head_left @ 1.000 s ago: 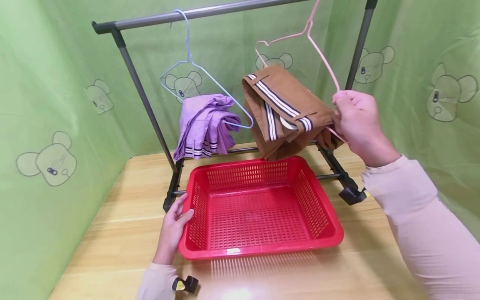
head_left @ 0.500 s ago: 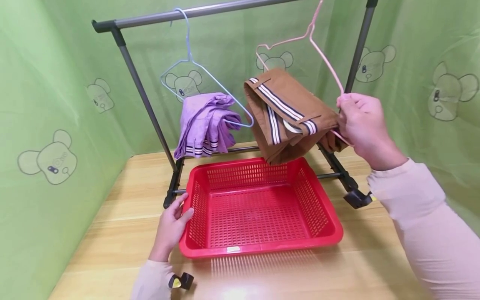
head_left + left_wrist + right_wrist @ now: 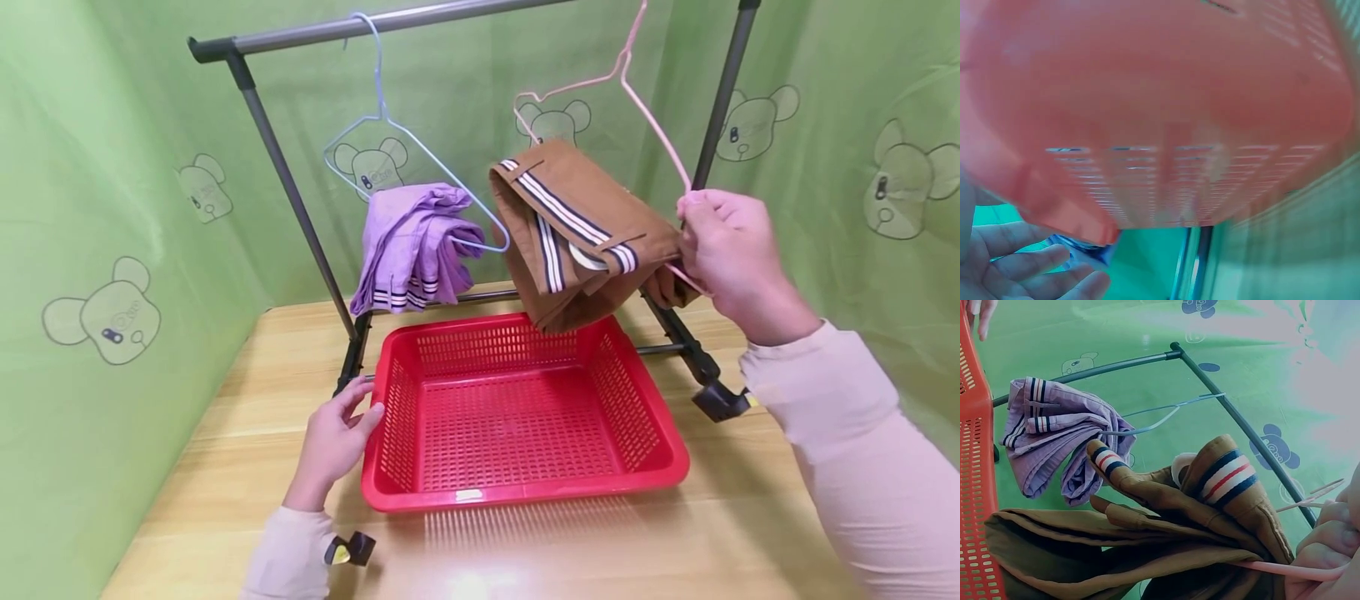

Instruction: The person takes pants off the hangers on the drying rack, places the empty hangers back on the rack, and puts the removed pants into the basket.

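Observation:
My right hand [image 3: 738, 258] grips the pink wire hanger [image 3: 658, 132] near its lower right corner, beside the folded brown garment [image 3: 581, 204] with striped trim. That garment drapes over the hanger's lower bar, and its bottom fold hangs at the red basket's far rim. The pink hanger's hook is out of view above. At the left side of the red basket [image 3: 517, 498], my left hand [image 3: 333, 442] has loosely spread fingers and holds nothing. In the left wrist view its fingers [image 3: 1025, 265] are extended beside the basket wall; whether they touch the rim I cannot tell.
A blue hanger [image 3: 381, 100] bearing a folded purple garment [image 3: 412, 242] hangs from the rack's metal bar [image 3: 315, 35]. The rack's dark frame [image 3: 288, 175] stands behind the basket on the wooden table [image 3: 240, 467]. Green curtain [image 3: 82, 200] surrounds the sides and back.
My left hand has slid off the basket's left rim, toward the left and near side. My right hand has shifted slightly right and down, drawing the pink hanger and brown garment along.

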A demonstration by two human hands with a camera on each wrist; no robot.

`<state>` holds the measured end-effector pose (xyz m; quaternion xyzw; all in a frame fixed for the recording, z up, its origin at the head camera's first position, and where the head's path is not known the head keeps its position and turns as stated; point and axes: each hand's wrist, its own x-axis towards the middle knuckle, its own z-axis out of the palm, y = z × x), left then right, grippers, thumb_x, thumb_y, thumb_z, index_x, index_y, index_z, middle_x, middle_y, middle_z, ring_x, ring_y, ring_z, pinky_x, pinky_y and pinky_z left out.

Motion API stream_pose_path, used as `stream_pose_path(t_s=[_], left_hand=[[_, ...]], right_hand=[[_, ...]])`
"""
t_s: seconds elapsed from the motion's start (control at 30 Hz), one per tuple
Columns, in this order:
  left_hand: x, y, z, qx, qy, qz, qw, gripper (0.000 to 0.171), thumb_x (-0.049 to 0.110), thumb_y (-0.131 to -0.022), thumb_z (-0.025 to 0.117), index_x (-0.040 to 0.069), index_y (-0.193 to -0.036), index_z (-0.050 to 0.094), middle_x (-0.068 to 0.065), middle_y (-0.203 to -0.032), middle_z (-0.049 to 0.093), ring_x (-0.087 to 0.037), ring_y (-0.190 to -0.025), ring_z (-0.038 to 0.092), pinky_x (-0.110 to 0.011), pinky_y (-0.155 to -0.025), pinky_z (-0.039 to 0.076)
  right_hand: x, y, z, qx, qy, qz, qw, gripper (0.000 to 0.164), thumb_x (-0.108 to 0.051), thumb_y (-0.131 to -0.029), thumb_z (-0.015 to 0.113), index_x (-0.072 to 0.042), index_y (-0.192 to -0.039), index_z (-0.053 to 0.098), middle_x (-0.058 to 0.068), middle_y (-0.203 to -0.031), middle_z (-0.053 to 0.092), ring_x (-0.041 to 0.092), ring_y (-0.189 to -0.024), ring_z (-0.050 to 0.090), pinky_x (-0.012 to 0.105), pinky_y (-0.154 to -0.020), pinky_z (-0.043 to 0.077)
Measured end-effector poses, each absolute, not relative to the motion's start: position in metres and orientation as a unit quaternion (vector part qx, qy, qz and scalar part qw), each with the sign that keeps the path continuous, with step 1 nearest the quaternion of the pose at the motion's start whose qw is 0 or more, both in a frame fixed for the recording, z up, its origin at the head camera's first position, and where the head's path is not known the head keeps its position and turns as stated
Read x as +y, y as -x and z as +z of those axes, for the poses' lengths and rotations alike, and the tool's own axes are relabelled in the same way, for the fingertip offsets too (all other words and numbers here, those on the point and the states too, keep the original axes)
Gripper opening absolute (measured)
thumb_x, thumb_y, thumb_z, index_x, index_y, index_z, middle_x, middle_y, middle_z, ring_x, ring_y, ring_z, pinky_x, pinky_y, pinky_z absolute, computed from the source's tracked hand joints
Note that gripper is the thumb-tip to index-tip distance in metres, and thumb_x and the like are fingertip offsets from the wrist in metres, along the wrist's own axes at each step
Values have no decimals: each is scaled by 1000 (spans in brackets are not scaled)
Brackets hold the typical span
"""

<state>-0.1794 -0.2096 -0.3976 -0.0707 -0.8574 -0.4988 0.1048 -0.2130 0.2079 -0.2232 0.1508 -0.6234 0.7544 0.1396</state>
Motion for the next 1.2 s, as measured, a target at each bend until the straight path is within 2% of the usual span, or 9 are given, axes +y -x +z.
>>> stream_pose_path(t_s=[0.27, 0.47, 0.7, 0.97, 1.1, 1.2], left_hand=[[-212, 179, -374, -848, 76, -515, 100, 39, 10, -93, 65, -7, -128, 57, -20, -143, 46, -34, -127, 49, -40, -101, 43], [-210, 181, -360, -837, 90, -529, 103, 38, 4, -93, 64, -8, -128, 56, -19, -142, 48, -32, -125, 51, -34, -98, 45], [-206, 181, -347, -854, 109, -503, 75, 36, -4, -91, 60, -4, -127, 57, -23, -125, 60, -34, -115, 59, -42, -94, 50], [-207, 184, -334, -864, 199, -460, -32, 44, -6, -88, 62, 1, -131, 53, -20, -125, 60, -39, -112, 59, -46, -90, 52], [-211, 188, -327, -857, 240, -437, -126, 52, -3, -85, 69, 6, -133, 50, -18, -129, 57, -40, -115, 56, -46, -89, 52], [-216, 190, -321, -837, 278, -424, -207, 68, 3, -78, 79, 10, -136, 44, -14, -136, 49, -40, -120, 50, -48, -91, 50]], right_hand=[[209, 210, -224, -625, -154, 753, 137, 29, -16, -102, 48, 3, -82, 55, -2, -49, 38, 9, -36, 27, 30, -35, 7], [209, 209, -223, -638, -150, 742, 139, 29, -17, -102, 48, 3, -83, 55, -2, -50, 38, 9, -36, 29, 31, -35, 7], [209, 206, -225, -645, -147, 738, 134, 29, -17, -102, 49, 3, -82, 54, -2, -50, 39, 9, -37, 29, 31, -35, 8], [210, 205, -226, -657, -149, 726, 135, 29, -17, -103, 48, 3, -83, 55, -2, -51, 39, 9, -37, 30, 29, -33, 12], [210, 204, -227, -670, -151, 714, 140, 30, -17, -103, 48, 3, -82, 55, -2, -50, 39, 9, -37, 30, 30, -33, 13], [210, 203, -227, -677, -153, 706, 141, 30, -16, -102, 48, 3, -81, 56, -2, -50, 39, 9, -37, 30, 30, -33, 13]])
